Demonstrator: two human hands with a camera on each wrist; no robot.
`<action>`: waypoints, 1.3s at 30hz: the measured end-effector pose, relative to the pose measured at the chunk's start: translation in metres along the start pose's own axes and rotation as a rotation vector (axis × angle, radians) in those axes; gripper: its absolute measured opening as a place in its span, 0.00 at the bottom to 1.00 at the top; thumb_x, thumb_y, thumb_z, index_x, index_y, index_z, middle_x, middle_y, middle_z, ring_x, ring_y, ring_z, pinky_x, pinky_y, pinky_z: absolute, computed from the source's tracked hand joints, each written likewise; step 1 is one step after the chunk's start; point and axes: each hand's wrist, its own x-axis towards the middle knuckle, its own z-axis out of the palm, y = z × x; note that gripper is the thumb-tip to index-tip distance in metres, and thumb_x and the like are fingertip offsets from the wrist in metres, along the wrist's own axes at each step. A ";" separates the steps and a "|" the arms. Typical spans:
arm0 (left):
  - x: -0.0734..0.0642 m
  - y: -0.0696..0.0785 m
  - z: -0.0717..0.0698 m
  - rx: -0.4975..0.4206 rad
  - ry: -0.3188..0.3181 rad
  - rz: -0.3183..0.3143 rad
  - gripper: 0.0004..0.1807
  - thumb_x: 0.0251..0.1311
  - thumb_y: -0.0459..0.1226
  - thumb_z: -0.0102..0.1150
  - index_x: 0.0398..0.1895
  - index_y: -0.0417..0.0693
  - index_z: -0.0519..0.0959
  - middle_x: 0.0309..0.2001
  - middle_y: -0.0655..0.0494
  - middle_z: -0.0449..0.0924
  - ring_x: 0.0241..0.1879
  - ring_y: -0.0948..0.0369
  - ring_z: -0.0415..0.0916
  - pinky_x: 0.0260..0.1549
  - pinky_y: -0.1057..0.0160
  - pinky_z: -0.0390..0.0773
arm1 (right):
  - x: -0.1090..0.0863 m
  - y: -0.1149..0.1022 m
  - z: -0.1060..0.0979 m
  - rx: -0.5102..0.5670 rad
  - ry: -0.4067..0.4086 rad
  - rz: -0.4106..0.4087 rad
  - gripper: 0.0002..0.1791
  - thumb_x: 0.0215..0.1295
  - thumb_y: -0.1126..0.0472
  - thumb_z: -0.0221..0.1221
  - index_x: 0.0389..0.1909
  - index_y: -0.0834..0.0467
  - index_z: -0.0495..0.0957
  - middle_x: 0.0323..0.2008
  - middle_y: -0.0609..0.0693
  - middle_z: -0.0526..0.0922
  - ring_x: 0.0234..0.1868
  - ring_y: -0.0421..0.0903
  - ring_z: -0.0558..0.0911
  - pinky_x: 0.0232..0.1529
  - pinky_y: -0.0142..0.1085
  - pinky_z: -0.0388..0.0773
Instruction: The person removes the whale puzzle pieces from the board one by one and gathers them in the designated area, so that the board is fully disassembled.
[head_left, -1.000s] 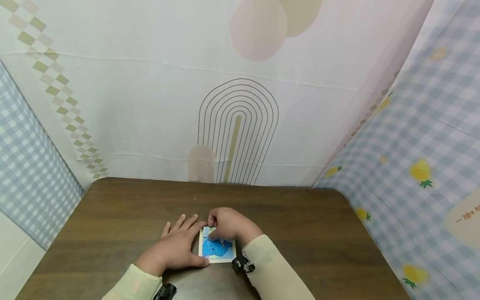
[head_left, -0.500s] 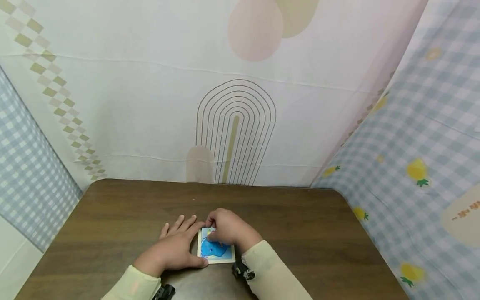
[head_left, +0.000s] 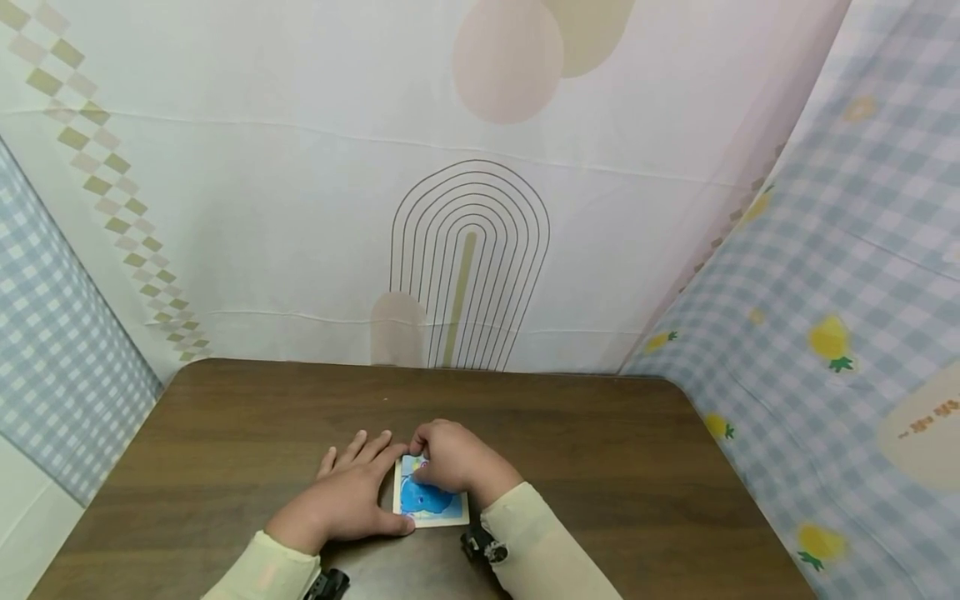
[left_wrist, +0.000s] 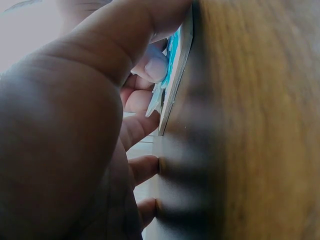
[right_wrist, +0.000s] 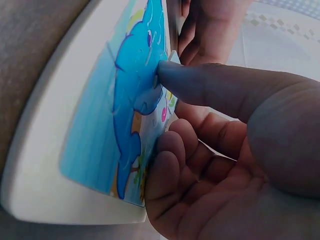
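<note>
A small square jigsaw puzzle (head_left: 427,498) with a blue cartoon animal lies in a pale-rimmed board on the table. My left hand (head_left: 337,504) lies spread along the board's left side, thumb at the near corner, index finger at the far corner. My right hand (head_left: 457,458) bends over the far part of the picture, its thumb and curled fingers pinching a puzzle piece (left_wrist: 156,99) at the far left corner. That piece stands tilted up from the board in the left wrist view. In the right wrist view, the board's pale rim (right_wrist: 37,155) is close, and the right thumb overlaps the blue animal.
The brown wooden table (head_left: 600,467) extends around the board on all sides. A white patterned cloth (head_left: 300,208) hangs behind its far edge, and a blue checked cloth (head_left: 750,358) drapes along the right side. Black wrist cameras (head_left: 483,546) sit at the cuffs.
The head view has shifted slightly. My right fingers have moved a little over the picture, covering an orange patch that showed earlier. My left hand keeps its place at the board.
</note>
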 end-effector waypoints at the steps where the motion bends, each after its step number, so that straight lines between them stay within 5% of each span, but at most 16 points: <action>1: 0.000 0.000 0.000 -0.001 0.001 0.001 0.61 0.51 0.71 0.82 0.87 0.63 0.68 0.91 0.44 0.57 0.90 0.30 0.44 0.78 0.12 0.41 | 0.000 0.000 0.000 0.002 -0.003 0.000 0.10 0.68 0.59 0.77 0.46 0.52 0.87 0.40 0.42 0.84 0.38 0.37 0.77 0.43 0.32 0.80; 12: 0.002 -0.004 0.002 -0.025 -0.012 0.006 0.61 0.51 0.70 0.82 0.87 0.63 0.68 0.91 0.43 0.56 0.90 0.29 0.43 0.78 0.12 0.39 | -0.002 0.000 0.000 0.026 0.002 -0.003 0.13 0.68 0.62 0.76 0.38 0.51 0.79 0.30 0.41 0.75 0.31 0.38 0.74 0.33 0.33 0.73; 22: 0.001 -0.001 -0.001 -0.004 -0.026 -0.012 0.63 0.53 0.70 0.82 0.89 0.59 0.66 0.92 0.45 0.55 0.91 0.31 0.42 0.79 0.14 0.40 | -0.008 0.000 0.002 0.035 0.048 -0.091 0.11 0.73 0.64 0.71 0.39 0.50 0.77 0.28 0.41 0.73 0.28 0.38 0.73 0.31 0.31 0.70; 30: 0.000 0.000 -0.002 -0.004 -0.026 -0.014 0.65 0.53 0.71 0.81 0.90 0.56 0.64 0.92 0.44 0.53 0.91 0.31 0.40 0.80 0.14 0.39 | -0.012 -0.004 0.003 0.097 0.050 -0.150 0.08 0.79 0.63 0.67 0.43 0.51 0.77 0.29 0.41 0.73 0.28 0.37 0.72 0.33 0.31 0.71; 39: 0.001 -0.001 -0.001 -0.009 -0.038 -0.016 0.65 0.53 0.70 0.81 0.91 0.57 0.63 0.92 0.45 0.52 0.92 0.31 0.40 0.80 0.15 0.38 | -0.016 0.003 0.007 0.257 0.087 -0.112 0.08 0.80 0.64 0.66 0.50 0.48 0.82 0.31 0.41 0.78 0.29 0.36 0.74 0.33 0.32 0.73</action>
